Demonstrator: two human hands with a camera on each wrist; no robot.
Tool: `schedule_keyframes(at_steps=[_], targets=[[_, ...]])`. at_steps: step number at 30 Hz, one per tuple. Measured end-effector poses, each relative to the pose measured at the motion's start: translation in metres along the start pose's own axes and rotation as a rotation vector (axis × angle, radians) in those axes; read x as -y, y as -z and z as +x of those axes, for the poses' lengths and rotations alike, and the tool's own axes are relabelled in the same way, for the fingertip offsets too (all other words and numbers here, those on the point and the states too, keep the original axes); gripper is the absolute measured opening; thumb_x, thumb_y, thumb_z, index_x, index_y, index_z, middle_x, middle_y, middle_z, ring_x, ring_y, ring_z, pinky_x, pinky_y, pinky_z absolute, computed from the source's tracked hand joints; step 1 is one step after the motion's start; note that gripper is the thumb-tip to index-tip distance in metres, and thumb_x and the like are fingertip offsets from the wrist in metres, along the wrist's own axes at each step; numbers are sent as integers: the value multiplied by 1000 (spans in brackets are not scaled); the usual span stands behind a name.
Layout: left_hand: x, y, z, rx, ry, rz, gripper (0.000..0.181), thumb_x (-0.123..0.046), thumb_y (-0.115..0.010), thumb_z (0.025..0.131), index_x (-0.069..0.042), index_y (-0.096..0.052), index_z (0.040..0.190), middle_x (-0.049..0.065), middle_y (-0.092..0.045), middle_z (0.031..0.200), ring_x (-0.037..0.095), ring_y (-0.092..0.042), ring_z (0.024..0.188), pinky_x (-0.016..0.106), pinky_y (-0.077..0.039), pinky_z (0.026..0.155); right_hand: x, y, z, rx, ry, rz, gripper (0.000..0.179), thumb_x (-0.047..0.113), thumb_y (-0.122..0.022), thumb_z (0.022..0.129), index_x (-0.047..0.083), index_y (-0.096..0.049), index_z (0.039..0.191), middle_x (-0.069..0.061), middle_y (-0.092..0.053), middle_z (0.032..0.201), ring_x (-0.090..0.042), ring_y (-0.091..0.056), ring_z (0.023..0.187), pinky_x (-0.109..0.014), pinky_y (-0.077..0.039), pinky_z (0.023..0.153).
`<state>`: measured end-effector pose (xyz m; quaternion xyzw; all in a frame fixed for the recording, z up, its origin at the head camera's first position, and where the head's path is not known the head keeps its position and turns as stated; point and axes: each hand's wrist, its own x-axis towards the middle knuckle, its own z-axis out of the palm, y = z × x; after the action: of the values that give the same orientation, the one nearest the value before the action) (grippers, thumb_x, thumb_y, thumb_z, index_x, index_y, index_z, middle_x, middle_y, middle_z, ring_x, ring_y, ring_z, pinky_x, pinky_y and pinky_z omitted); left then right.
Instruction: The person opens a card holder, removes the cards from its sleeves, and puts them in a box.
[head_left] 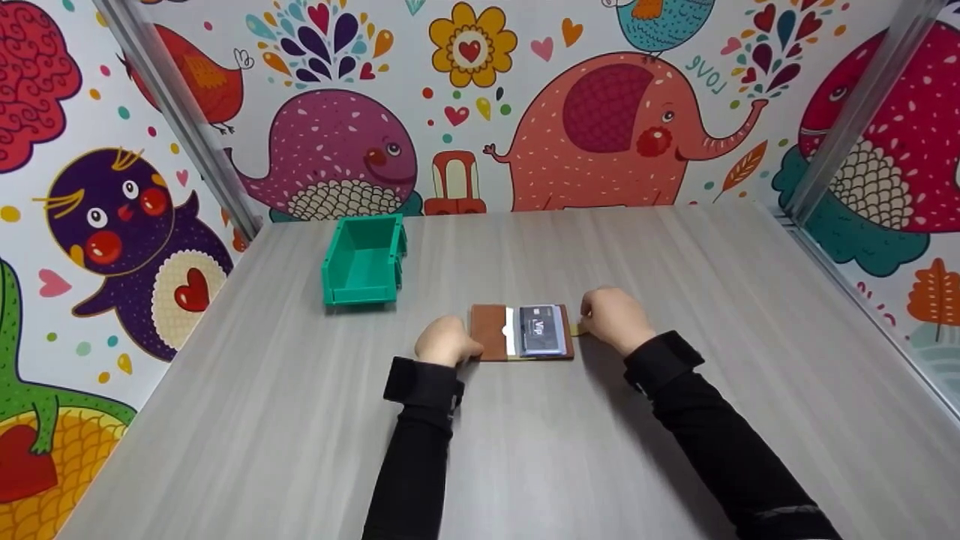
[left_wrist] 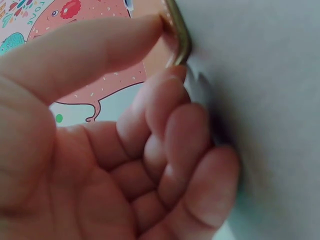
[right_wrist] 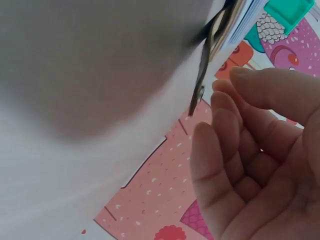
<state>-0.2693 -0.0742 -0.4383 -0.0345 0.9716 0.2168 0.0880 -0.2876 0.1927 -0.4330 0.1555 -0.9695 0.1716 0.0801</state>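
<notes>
A brown card wallet (head_left: 489, 330) lies unfolded on the table. It has a dark card (head_left: 541, 330) marked VIP in clear sleeves and a white card (head_left: 513, 341) beside them. My left hand (head_left: 448, 341) pinches the wallet's left edge near its lower corner, thumb on top and fingertips beneath, as the left wrist view shows. A short strap (right_wrist: 200, 80) with a small metal snap sticks out from the right side. Close by is my right hand (head_left: 615, 319); in the right wrist view its fingers are loosely bent, apart from the strap, holding nothing.
A green plastic bin (head_left: 360, 294) stands on the table (head_left: 525, 450) behind and left of the wallet. Walls with cartoon animals (head_left: 600, 142) and metal corner posts (head_left: 180, 112) enclose the table's back and sides.
</notes>
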Motion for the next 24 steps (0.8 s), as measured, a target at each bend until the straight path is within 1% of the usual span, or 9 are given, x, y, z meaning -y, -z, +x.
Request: schedule_keyframes(at_steps=[4,7,11,16,20,24], targets=[[0,0,0,5,7,1,26,-23,-75,81,-10,-59,64,2,-56,67,20,-52,62,32,-43,56,6,-3,1,-29,46,0,7,3,-69,81,-1,-73,86,-14,-69,83,-32,-65,76,-46,-52,70],[0,-1,1,6,17,-1,26,-24,-76,82,-9,-61,67,3,-57,68,20,-53,62,33,-44,57,10,-7,3,-56,108,14,7,1,-70,81,-3,-73,85,-14,-70,81,-31,-65,74,-45,-52,68],[-1,-1,0,2,27,-3,23,-24,-76,82,-8,-63,72,4,-58,72,20,-53,64,33,-44,58,14,-12,3,-70,161,27,8,0,-70,80,-3,-74,87,-13,-69,81,-29,-64,74,-43,-52,69],[-1,-1,0,-3,31,-5,21,-24,-76,80,-7,-64,77,4,-58,76,20,-53,66,33,-45,58,18,-13,4,-44,170,20,12,0,-72,78,-4,-74,90,-13,-68,82,-30,-64,77,-44,-52,71],[0,0,0,-1,33,-7,21,-24,-76,80,-8,-63,75,4,-58,76,20,-53,66,33,-45,58,20,-14,5,-12,173,18,14,1,-74,77,-4,-73,90,-12,-66,81,-30,-64,77,-44,-52,72],[-1,-1,1,1,38,-4,23,-25,-77,81,-8,-63,74,4,-58,76,20,-53,66,33,-45,59,21,-15,4,-3,178,24,12,0,-74,76,-3,-73,88,-10,-63,77,-27,-61,72,-42,-51,69]])
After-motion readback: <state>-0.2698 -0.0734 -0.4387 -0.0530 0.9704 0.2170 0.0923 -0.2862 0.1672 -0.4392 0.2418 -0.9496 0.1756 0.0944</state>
